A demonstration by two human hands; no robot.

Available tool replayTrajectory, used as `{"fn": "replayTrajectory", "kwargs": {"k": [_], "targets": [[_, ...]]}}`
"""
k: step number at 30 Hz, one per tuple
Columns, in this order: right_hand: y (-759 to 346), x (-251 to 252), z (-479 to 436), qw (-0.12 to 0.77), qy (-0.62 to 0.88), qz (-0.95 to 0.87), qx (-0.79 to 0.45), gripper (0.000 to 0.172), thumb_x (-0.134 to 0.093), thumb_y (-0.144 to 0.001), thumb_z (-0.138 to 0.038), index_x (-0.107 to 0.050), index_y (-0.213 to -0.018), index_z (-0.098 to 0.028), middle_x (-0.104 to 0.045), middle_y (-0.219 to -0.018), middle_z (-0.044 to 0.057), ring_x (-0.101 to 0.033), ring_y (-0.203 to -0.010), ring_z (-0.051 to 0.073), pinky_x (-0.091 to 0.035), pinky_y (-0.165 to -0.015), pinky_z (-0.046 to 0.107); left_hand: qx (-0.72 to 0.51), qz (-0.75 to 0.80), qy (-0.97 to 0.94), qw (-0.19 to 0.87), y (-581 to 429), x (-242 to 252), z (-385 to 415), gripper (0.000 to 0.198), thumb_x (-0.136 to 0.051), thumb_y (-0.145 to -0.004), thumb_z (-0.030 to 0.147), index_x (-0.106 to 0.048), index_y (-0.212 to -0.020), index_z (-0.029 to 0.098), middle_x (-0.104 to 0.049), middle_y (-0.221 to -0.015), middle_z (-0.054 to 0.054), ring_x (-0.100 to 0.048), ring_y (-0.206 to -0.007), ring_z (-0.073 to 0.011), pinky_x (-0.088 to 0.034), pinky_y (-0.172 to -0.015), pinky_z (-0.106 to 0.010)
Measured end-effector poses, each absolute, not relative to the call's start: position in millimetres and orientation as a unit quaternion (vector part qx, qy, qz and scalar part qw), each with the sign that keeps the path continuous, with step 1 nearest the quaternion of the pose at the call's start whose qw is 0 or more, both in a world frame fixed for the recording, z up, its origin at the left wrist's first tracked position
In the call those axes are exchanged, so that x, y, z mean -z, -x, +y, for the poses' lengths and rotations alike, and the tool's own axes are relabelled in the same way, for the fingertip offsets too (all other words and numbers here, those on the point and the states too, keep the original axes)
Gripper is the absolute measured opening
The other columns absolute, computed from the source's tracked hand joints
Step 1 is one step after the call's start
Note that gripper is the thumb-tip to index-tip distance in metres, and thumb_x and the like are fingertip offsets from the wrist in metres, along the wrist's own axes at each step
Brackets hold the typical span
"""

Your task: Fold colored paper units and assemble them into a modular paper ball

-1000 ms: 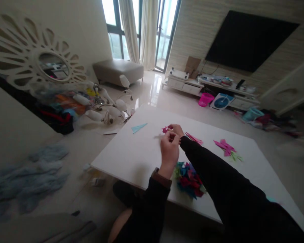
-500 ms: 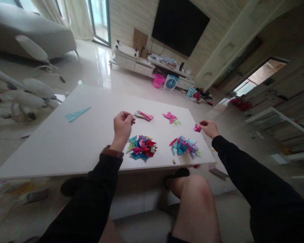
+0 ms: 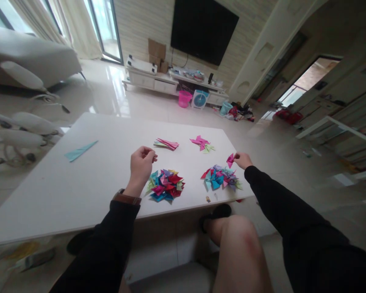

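My right hand [image 3: 243, 160] pinches a pink origami piece [image 3: 230, 160] by its edge, above the right side of the white table [image 3: 116, 183]. Raised over the table's middle, my left hand [image 3: 142, 162] has its fingertips pressed together; whatever they hold is too small to make out. Below it lies a pile of multicoloured origami pieces [image 3: 167, 185]. A second multicoloured origami pile [image 3: 221, 178] sits under my right hand. Farther back are a bundle of narrow pink and green folded papers [image 3: 167, 144] and a small group of pink and light green origami [image 3: 201, 142].
A light blue folded paper strip [image 3: 81, 151] lies at the table's left. Two tiny objects [image 3: 208, 199] rest near the front edge. My bent knee [image 3: 242, 236] is just below that edge. White chairs [image 3: 27, 134] stand left; beyond are a pink bucket [image 3: 184, 99] and a TV [image 3: 205, 30].
My right hand has moved slightly inward with the pink origami piece, which has turned and hangs more upright. My left hand keeps its pinch. The whole view has shifted a little.
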State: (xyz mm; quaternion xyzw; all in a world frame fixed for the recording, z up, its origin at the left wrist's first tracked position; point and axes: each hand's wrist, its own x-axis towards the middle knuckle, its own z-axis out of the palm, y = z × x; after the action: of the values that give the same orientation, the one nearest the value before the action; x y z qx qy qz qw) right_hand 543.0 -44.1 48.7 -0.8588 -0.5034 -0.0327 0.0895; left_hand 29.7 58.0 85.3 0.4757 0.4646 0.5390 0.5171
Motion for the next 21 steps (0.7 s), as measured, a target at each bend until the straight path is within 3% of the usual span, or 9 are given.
{"fn": "replayTrajectory", "kwargs": {"k": [10, 14, 21], "targets": [[-523.5, -4.6, -12.2, 0.009, 0.863, -0.506, -0.002, 0.011, -0.064, -0.068, -0.011, -0.073, -0.069, -0.017, -0.074, -0.074, 0.007, -0.065, -0.074, 0.017, -0.044, -0.071, 0.025, -0.537, 0.480, -0.469, 0.511, -22.0, -82.9, 71.1, 0.010, -0.064, -0.071, 0.026, -0.061, -0.073, 0.016, -0.065, -0.063, -0.001, -0.062, -0.057, -0.0133, -0.049, -0.057, -0.024], [-515.9, -18.7, -20.8, -0.006, 0.854, -0.519, -0.014, 0.004, -0.070, -0.065, -0.018, -0.072, -0.068, -0.018, -0.073, -0.073, 0.006, -0.064, -0.073, 0.018, -0.044, -0.069, 0.025, -0.545, 0.470, -0.467, 0.514, -18.3, -82.2, 69.0, 0.011, -0.064, -0.072, 0.027, -0.061, -0.073, 0.016, -0.065, -0.064, -0.001, -0.062, -0.058, -0.0132, -0.049, -0.057, -0.023], [-447.9, -68.1, 23.5, 0.040, 0.789, -0.614, -0.009, 0.016, -0.065, -0.072, -0.013, -0.073, -0.086, -0.016, -0.074, -0.091, 0.011, -0.064, -0.078, 0.021, -0.046, -0.076, 0.031, -0.563, 0.444, -0.465, 0.519, -10.3, -84.0, 63.1, 0.010, -0.062, -0.076, 0.027, -0.060, -0.074, 0.017, -0.064, -0.066, -0.001, -0.061, -0.061, -0.0130, -0.049, -0.060, -0.024]]}}
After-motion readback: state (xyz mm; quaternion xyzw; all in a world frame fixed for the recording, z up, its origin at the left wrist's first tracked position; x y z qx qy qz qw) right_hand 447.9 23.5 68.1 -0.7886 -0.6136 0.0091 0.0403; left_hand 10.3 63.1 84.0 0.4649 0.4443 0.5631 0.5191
